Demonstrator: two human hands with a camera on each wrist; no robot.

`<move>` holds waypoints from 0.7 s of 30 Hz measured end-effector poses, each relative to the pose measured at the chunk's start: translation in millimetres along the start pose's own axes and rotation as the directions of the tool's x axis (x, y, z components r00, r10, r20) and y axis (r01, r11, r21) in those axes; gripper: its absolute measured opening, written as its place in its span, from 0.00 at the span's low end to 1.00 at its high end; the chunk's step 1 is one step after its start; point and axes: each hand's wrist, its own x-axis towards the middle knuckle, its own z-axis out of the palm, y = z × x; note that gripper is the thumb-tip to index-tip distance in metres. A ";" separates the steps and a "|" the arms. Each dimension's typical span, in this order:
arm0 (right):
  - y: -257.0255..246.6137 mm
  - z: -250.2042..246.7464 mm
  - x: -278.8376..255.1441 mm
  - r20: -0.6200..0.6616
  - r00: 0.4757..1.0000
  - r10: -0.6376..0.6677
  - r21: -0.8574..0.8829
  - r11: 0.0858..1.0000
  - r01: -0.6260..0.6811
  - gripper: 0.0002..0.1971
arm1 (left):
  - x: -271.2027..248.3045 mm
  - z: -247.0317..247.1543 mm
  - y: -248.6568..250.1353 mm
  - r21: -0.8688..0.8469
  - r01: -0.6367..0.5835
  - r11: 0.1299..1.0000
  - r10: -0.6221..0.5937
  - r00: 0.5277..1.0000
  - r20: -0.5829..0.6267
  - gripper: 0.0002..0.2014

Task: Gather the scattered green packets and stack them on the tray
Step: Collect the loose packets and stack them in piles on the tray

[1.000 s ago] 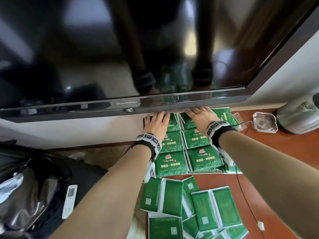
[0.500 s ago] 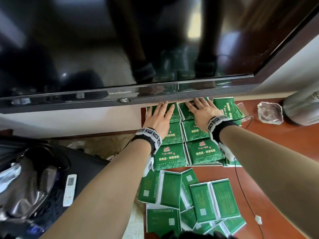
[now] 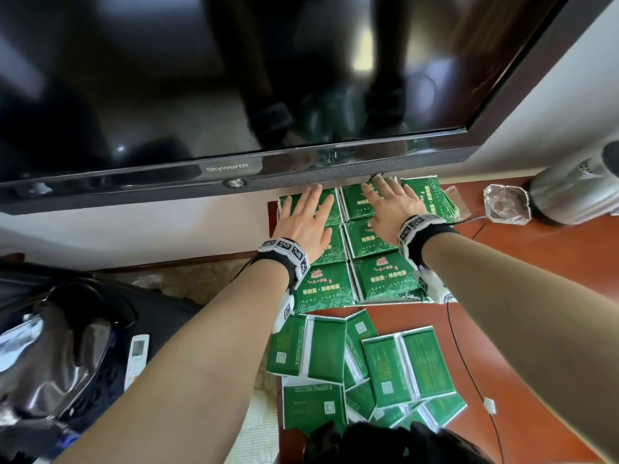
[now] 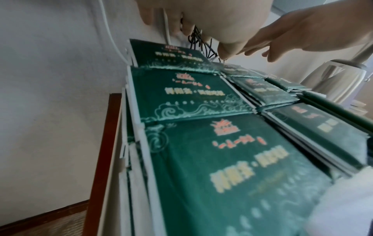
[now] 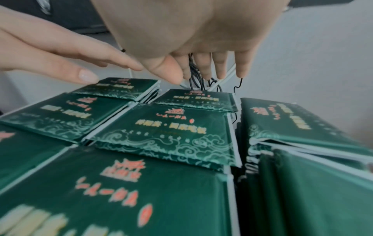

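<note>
Television (image 3: 201,78) overhangs the back of the red-brown table (image 3: 536,296). Beneath its lower edge, stacked green packets (image 3: 382,279) sit in tidy rows; the tray under them we cannot make out. Loose packets (image 3: 415,366) lie scattered nearer us, still to gather. Left hand (image 3: 303,222) and right hand (image 3: 388,212) both lie flat, fingers straight and spread, over the back stacks, holding nothing. Risk: black wires (image 5: 196,83) hang just behind the back row; fingers could snag them. Uneven stacks may slide if pushed sideways.
</note>
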 end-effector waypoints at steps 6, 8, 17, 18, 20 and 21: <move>-2.7 -10.5 -65.2 -0.080 0.995 0.059 0.147 0.988 -0.047 0.22 | -36.9 -22.6 34.4 -0.049 -0.064 0.997 0.063 0.998 -0.015 0.23; -5.9 -8.0 -94.1 -0.041 0.994 0.100 0.204 0.975 -0.089 0.15 | -52.4 -22.5 54.4 -0.101 -0.095 0.990 0.101 0.994 0.053 0.15; -1.6 71.3 -192.2 0.275 0.959 0.074 0.154 0.981 -0.120 0.14 | -132.3 13.6 140.5 -0.158 -0.094 0.983 0.142 0.935 0.325 0.15; 3.1 85.0 -198.2 0.303 0.950 0.073 0.159 0.979 -0.126 0.14 | -142.1 21.8 143.3 -0.155 -0.073 0.985 0.125 0.926 0.356 0.15; 11.8 112.9 -210.9 0.355 0.931 0.083 0.164 0.975 -0.150 0.15 | -163.5 40.4 147.5 -0.139 -0.006 0.990 0.063 0.912 0.406 0.14; 14.3 125.5 -217.6 0.382 0.920 0.084 0.159 0.975 -0.154 0.14 | -175.7 48.8 149.3 -0.136 0.042 0.990 0.019 0.908 0.418 0.13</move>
